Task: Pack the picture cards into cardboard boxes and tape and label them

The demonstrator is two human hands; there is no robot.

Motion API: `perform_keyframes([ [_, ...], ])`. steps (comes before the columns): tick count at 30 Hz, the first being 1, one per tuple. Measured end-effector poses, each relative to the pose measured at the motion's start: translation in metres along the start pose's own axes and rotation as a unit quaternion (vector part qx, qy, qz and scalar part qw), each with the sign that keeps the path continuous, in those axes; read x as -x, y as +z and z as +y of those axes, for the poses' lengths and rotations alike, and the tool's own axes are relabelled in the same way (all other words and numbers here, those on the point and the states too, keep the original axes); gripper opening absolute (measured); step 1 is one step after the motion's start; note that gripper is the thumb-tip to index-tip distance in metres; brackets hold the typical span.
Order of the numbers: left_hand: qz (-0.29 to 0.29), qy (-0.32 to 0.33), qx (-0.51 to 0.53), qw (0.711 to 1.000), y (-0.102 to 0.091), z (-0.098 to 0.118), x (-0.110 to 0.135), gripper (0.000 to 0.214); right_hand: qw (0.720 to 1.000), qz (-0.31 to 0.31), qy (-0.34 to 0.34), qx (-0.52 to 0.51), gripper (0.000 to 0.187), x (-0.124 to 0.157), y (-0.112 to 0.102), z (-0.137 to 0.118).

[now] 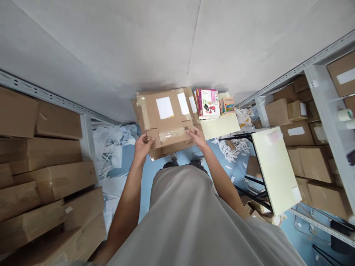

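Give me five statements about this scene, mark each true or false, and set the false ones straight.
1. The left hand and the right hand both touch the cardboard. True.
2. The books lie to the left of the cardboard. False: they are to its right.
3. A white label is on the upper face of the cardboard. True.
4. The floor is red. False: it is blue.
5. Brown boxes stand only on the left side. False: there are boxes on the left and boxes on the right.
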State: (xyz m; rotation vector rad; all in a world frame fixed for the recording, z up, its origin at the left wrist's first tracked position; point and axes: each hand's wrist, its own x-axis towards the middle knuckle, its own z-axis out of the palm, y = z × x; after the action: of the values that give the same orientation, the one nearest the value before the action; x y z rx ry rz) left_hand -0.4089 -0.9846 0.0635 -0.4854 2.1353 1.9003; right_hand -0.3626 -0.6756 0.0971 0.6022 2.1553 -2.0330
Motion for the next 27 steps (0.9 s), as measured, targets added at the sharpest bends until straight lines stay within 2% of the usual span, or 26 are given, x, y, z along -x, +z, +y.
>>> perform_keyframes([
  [3, -0.099, 0.016, 0.026, 0.995, 0.015, 0.013, 0.014, 0.062, 0.988, 0.081, 0.005, -0.128, 0.058, 0.016, -0.037, -0.017],
  [6, -0.196, 0.013, 0.028, 0.980, 0.043, 0.025, 0.026, 0.063, 0.960, 0.187, -0.011, -0.210, 0.055, 0.038, -0.088, -0.023],
  [10, -0.263, 0.008, 0.015, 0.965, 0.084, 0.041, 0.036, 0.057, 0.908, 0.303, -0.029, -0.287, 0.048, 0.081, -0.156, -0.011],
  [13, -0.306, 0.018, -0.009, 0.952, 0.112, 0.053, 0.040, 0.054, 0.879, 0.354, -0.040, -0.318, 0.044, 0.120, -0.193, 0.008],
  [17, -0.348, 0.038, -0.048, 0.935, 0.153, 0.068, 0.045, 0.051, 0.843, 0.416, -0.034, -0.340, 0.037, 0.171, -0.221, 0.035],
  [20, -0.374, 0.053, -0.071, 0.923, 0.192, 0.076, 0.048, 0.047, 0.819, 0.453, -0.027, -0.351, 0.036, 0.202, -0.234, 0.058],
  [24, -0.376, 0.091, -0.107, 0.916, 0.257, 0.082, 0.053, 0.050, 0.785, 0.485, -0.025, -0.384, 0.041, 0.231, -0.254, 0.087],
  [27, -0.395, 0.124, -0.129, 0.901, 0.311, 0.086, 0.060, 0.057, 0.773, 0.494, -0.020, -0.396, 0.046, 0.249, -0.276, 0.104],
])
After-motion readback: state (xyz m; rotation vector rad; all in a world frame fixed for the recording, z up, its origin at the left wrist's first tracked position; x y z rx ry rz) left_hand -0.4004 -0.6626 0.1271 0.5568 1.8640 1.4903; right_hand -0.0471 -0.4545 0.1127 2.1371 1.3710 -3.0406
